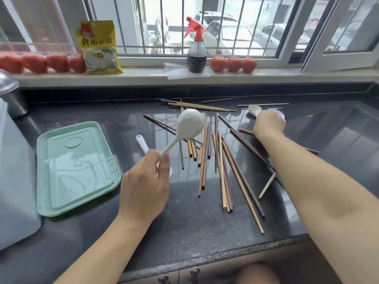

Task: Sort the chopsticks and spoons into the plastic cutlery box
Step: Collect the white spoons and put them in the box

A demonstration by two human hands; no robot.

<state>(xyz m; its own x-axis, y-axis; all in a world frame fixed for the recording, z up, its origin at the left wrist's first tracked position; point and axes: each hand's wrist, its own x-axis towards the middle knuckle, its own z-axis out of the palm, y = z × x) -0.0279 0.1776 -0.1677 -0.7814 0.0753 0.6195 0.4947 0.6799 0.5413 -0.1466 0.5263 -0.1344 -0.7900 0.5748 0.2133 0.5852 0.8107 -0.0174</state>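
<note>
- Left hand (143, 185) pinching the thin handle of a white spoon (189, 125), bowl lifted up above the dark worktop (184, 232).
- Right hand (268, 125) reaching to the far right, fingers curled down over another white spoon (255, 110) lying there; hard to tell if really gripped.
- A third white spoon (142, 143) flat on the worktop, partly hidden behind the left hand.
- Lots of brown chopsticks (221, 171) scattered in the middle, between the two hands, some crossing each other, some far back near the window sill (143, 75).
- Green plastic lid (75, 169) lying flat on the left, near the left hand but not touching.
- Edge of a pale box (14, 181) at the far left, mostly out of view.
- On the sill: red tomatoes (233, 64), a yellow bag (99, 48), and a spray bottle (196, 56) with a red top.
</note>
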